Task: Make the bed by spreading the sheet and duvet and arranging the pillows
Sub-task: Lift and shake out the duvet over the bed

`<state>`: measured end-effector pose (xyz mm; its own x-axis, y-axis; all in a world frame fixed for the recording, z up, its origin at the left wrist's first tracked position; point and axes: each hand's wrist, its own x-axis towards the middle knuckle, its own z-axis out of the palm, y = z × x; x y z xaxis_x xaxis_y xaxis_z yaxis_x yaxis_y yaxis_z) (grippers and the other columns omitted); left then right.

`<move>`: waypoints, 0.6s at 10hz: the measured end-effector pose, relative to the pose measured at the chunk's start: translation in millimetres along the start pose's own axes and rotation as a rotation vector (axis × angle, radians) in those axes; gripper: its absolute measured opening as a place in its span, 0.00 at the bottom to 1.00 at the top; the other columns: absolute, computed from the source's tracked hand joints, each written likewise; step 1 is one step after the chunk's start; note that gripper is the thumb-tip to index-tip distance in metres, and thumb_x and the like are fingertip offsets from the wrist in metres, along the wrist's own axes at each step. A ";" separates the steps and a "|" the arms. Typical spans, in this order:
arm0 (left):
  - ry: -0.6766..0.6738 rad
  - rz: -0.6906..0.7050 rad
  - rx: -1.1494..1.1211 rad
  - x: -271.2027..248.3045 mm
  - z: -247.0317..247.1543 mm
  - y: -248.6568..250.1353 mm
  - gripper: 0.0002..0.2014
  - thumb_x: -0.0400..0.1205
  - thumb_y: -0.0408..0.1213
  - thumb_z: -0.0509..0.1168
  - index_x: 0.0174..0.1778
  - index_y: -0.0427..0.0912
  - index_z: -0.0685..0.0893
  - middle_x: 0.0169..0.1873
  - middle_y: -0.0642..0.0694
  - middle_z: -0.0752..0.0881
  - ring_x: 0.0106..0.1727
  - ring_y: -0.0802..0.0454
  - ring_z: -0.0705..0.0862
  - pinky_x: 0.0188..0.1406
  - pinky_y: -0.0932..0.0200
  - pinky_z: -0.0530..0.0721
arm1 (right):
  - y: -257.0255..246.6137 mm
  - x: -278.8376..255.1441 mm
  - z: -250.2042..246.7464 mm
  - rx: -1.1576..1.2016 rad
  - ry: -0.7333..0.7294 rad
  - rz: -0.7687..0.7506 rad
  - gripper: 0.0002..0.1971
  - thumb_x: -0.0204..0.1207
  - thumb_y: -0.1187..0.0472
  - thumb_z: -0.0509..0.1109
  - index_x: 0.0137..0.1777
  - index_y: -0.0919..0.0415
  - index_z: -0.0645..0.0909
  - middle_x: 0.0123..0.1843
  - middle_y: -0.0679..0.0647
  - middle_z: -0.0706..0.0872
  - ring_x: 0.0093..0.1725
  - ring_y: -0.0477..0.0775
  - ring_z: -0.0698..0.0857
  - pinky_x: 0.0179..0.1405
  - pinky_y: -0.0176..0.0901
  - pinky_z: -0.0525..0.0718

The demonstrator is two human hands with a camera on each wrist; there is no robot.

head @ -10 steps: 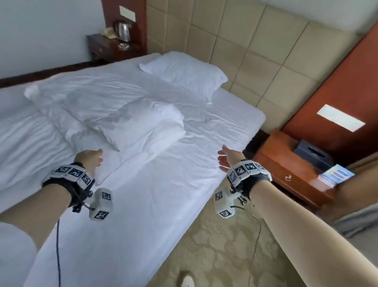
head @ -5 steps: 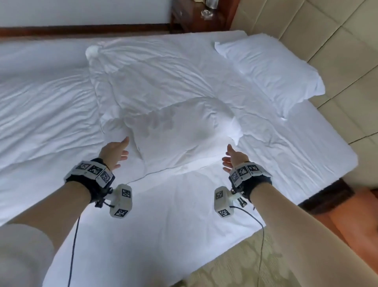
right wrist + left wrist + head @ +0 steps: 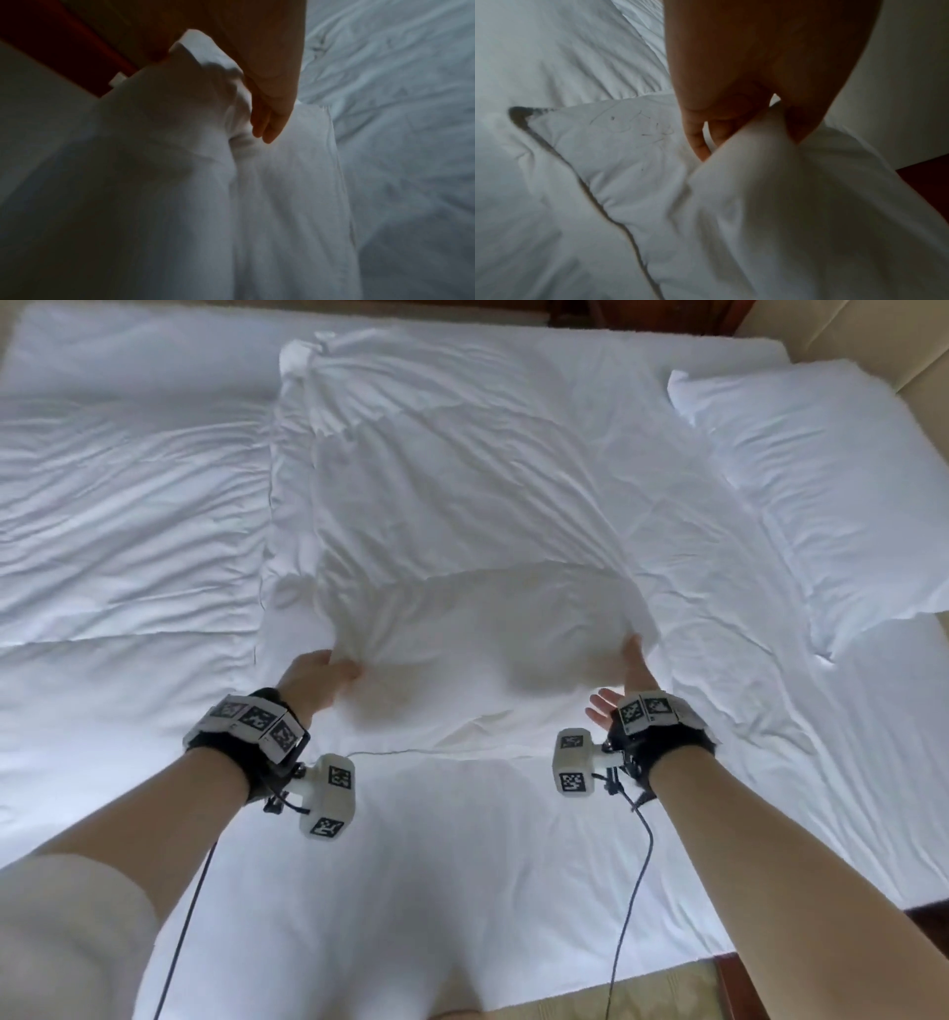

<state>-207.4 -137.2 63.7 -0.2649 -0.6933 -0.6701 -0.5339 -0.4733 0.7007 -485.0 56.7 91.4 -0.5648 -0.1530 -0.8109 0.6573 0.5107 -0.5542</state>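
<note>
Step in hand, as judged: arranging the pillows. The person is taking hold of the near pillow (image 3: 482,649), which lies mid-bed on the rumpled duvet (image 3: 462,469), not at the head of the bed.

Left hand (image 3: 321,677): at the pillow's 9 o'clock end. The left wrist view shows its fingers (image 3: 696,140) and thumb curled together, pinching a bunch of the pillow's cloth.

Right hand (image 3: 634,677): at the pillow's 3 o'clock end, fingers fairly straight and laid against the side, thumb spread apart. It touches the pillow; a closed grip is not shown.

Second pillow (image 3: 821,490): at 2 o'clock, near the headboard side of the bed (image 3: 411,891).

Next move, as judged: the right hand needs a firm hold before both lift the pillow and carry it toward 2 o'clock, beside the second pillow. The duvet remains folded and unspread.
</note>
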 end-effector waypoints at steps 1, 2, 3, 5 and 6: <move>0.083 0.056 -0.031 -19.7 -1.8 17.8 0.09 0.73 0.37 0.60 0.42 0.39 0.82 0.39 0.40 0.81 0.40 0.43 0.78 0.40 0.52 0.76 | -10.0 8.8 -7.7 -0.017 -0.003 0.000 0.44 0.69 0.24 0.54 0.71 0.59 0.68 0.40 0.56 0.76 0.33 0.56 0.85 0.33 0.45 0.84; 0.074 0.171 -0.149 -56.6 -28.8 49.1 0.08 0.75 0.29 0.57 0.38 0.44 0.81 0.36 0.43 0.81 0.35 0.46 0.78 0.34 0.56 0.75 | -27.4 -7.4 -18.1 -0.135 0.047 -0.019 0.28 0.81 0.38 0.55 0.78 0.49 0.62 0.55 0.61 0.82 0.31 0.52 0.83 0.16 0.37 0.77; 0.085 0.317 -0.223 -89.7 -78.1 79.5 0.07 0.69 0.31 0.59 0.38 0.44 0.80 0.35 0.42 0.79 0.33 0.47 0.76 0.31 0.59 0.73 | -44.0 -19.8 -21.5 -0.386 0.027 -0.113 0.33 0.76 0.54 0.69 0.80 0.51 0.63 0.64 0.64 0.84 0.49 0.56 0.85 0.38 0.40 0.82; 0.245 0.239 -0.180 -84.9 -151.6 11.8 0.08 0.74 0.28 0.57 0.31 0.43 0.76 0.29 0.43 0.77 0.31 0.48 0.76 0.23 0.65 0.72 | -27.8 -38.0 19.0 -0.893 -0.076 -0.194 0.08 0.68 0.46 0.65 0.39 0.47 0.81 0.35 0.52 0.87 0.47 0.59 0.86 0.47 0.42 0.80; 0.287 0.015 0.136 -50.0 -145.5 -67.3 0.10 0.65 0.43 0.58 0.28 0.39 0.75 0.30 0.36 0.78 0.38 0.39 0.78 0.35 0.54 0.73 | 14.8 -17.0 32.2 -0.751 -0.098 -0.126 0.05 0.78 0.58 0.66 0.51 0.52 0.73 0.32 0.54 0.85 0.41 0.59 0.80 0.34 0.40 0.83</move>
<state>-41.4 -149.7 85.6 -0.0469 -0.8338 -0.5500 -0.6390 -0.3981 0.6581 -449.6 39.6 91.0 -0.5430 -0.3043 -0.7826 0.0557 0.9169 -0.3952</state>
